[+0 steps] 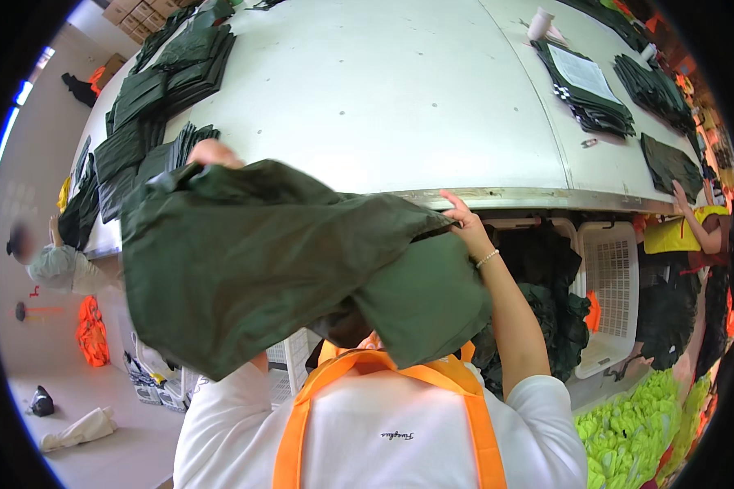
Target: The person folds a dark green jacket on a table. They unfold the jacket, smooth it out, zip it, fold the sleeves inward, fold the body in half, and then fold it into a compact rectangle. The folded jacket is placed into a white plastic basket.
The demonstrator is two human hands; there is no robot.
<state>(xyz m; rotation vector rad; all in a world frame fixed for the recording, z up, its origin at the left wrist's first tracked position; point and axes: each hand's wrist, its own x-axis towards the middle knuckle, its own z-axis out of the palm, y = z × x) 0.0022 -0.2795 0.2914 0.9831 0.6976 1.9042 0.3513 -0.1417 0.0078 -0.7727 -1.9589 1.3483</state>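
nearest you, the orange apron straps point(302, 407) cross your white shirt. just above them you hold a dark green garment point(253, 261) in the air, between your chest and the near edge of the white desk point(383, 90); it hangs bunched and folded over itself. your right hand point(463, 216) is raised, fingers pinched together on the garment's right edge, wrist bent, forearm rising steeply from the lower right. your left hand point(214, 152) is lifted at the garment's upper left corner; cloth covers the fingers, so you appear to grip it, but i cannot tell for sure.

advice: keep both hands level and well apart so the cloth opens flat; pinch at seams or corners, not mid-panel, and clear the desk edge before lowering.

beyond, stacks of dark folded garments point(163, 81) lie along the desk's left side, further stacks point(587, 98) at the far right. a white basket point(612, 285) stands under the desk; another person point(693, 232) works at the right.
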